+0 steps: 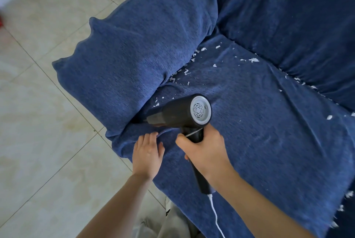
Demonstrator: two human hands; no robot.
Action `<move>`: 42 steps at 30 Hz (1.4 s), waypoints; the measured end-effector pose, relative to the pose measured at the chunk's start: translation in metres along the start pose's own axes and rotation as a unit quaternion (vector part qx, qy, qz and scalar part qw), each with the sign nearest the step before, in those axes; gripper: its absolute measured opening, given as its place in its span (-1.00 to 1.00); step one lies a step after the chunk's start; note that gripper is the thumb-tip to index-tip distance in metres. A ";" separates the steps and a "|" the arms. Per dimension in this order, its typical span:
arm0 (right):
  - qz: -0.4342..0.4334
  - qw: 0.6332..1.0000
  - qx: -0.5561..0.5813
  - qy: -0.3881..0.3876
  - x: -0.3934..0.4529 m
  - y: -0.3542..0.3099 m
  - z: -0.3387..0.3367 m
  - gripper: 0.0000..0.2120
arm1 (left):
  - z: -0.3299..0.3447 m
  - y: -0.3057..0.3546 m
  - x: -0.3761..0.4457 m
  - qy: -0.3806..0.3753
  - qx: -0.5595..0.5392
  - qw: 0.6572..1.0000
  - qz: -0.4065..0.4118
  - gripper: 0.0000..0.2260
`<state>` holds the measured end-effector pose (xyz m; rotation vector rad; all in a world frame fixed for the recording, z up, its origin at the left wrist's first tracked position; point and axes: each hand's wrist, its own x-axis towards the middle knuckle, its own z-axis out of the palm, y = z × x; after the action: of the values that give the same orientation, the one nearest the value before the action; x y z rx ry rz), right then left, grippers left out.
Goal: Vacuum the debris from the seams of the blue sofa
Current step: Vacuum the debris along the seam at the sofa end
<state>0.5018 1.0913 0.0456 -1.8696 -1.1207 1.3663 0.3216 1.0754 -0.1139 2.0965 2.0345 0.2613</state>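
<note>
A blue sofa (259, 122) fills the right of the head view, its armrest (138, 51) on the left. My right hand (203, 149) grips the handle of a black handheld vacuum (180, 113) with a white rear cap. Its nozzle points left into the seam between armrest and seat, near the front edge. My left hand (148, 153) lies flat with fingers spread on the seat fabric beside the nozzle. White debris (186, 71) lies scattered along the armrest seam farther back, and more white flakes (253, 59) sit along the backrest seam.
A white cord (216, 216) hangs from the vacuum handle's end over the seat front. Pale tiled floor (48, 122) lies left of the sofa. More white flakes (340, 209) sit at the seat's right edge. Light trousers and a shoe show at the bottom.
</note>
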 end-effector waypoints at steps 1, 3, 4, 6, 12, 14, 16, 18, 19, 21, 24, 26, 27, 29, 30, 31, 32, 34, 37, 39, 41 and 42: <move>-0.001 1.000 -0.003 0.005 0.002 0.000 -0.004 -0.74 | 0.000 0.000 0.006 0.017 -0.004 1.000 -0.007 -0.77; 0.000 1.000 -0.012 0.011 0.007 -0.001 -0.013 -0.74 | 0.001 -0.002 0.020 0.026 -0.015 1.000 0.003 -0.76; 0.002 1.000 -0.012 0.012 0.010 -0.001 -0.018 -0.76 | 0.004 -0.003 0.026 0.011 -0.021 1.000 0.016 -0.71; 0.008 1.000 -0.006 0.014 0.015 0.001 -0.026 -0.78 | 0.015 -0.005 0.033 -0.037 -0.017 0.998 0.046 -0.57; 0.003 0.999 0.001 0.046 0.021 0.002 -0.039 -0.82 | 0.035 0.005 0.021 -0.087 0.060 0.994 0.024 -0.41; 0.009 0.998 0.008 0.057 0.021 0.001 -0.042 -0.82 | 0.034 0.007 0.020 -0.093 0.065 0.993 0.016 -0.40; 0.019 0.998 0.019 0.056 0.020 0.000 -0.048 -0.81 | 0.035 0.009 0.017 -0.102 0.066 0.993 0.011 -0.39; 0.027 0.998 0.017 0.054 0.016 -0.001 -0.055 -0.79 | 0.035 0.010 0.012 -0.114 0.065 0.991 0.010 -0.37; 0.029 0.998 0.014 0.051 0.014 -0.001 -0.058 -0.78 | 0.035 0.011 0.009 -0.117 0.069 0.991 0.012 -0.37; 0.033 0.998 0.006 0.046 0.009 -0.001 -0.065 -0.76 | 0.033 0.014 0.005 -0.123 0.078 0.989 0.015 -0.39; 0.037 0.998 -0.018 0.038 0.000 0.000 -0.073 -0.74 | 0.029 0.019 -0.001 -0.134 0.085 0.987 0.023 -0.40; 0.037 0.998 -0.027 0.044 -0.005 0.002 -0.077 -0.72 | 0.027 0.022 -0.003 -0.137 0.086 0.986 0.026 -0.40; 0.038 0.998 -0.026 0.051 -0.007 0.003 -0.079 -0.72 | 0.027 0.022 -0.003 -0.139 0.089 0.986 0.027 -0.41; 0.039 0.997 -0.026 0.059 -0.008 0.005 -0.082 -0.75 | 0.026 0.024 -0.003 -0.140 0.096 0.985 0.024 -0.42; 0.039 0.997 -0.032 0.060 -0.008 0.006 -0.083 -0.76 | 0.026 0.024 -0.002 -0.138 0.101 0.985 0.023 -0.43; 0.038 0.997 -0.038 0.063 -0.010 0.008 -0.084 -0.76 | 0.026 0.025 -0.002 -0.138 0.105 0.985 0.023 -0.43; 0.036 0.996 -0.041 0.070 -0.011 0.010 -0.086 -0.76 | 0.026 0.026 -0.001 -0.138 0.106 0.984 0.023 -0.44; 0.038 0.995 -0.034 0.087 -0.015 0.012 -0.092 -0.72 | 0.026 0.027 0.000 -0.134 0.103 0.985 0.025 -0.46; 0.046 0.992 -0.020 0.112 -0.019 0.013 -0.106 -0.70 | 0.026 0.031 0.006 -0.119 0.081 0.989 0.026 -0.49; 0.051 0.991 -0.016 0.119 -0.019 0.013 -0.114 -0.70 | 0.026 0.035 0.013 -0.105 0.060 0.992 0.030 -0.51; 0.051 0.992 -0.022 0.116 -0.019 0.014 -0.122 -0.73 | 0.027 0.040 0.021 -0.096 0.036 0.994 0.040 -0.50; 0.052 0.992 -0.026 0.112 -0.019 0.014 -0.123 -0.74 | 0.027 0.042 0.024 -0.099 0.027 0.994 0.044 -0.49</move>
<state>0.6202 1.0720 0.0827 -2.0870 -0.9655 1.1550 0.3700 1.0971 -0.1287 2.1520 1.8582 0.0104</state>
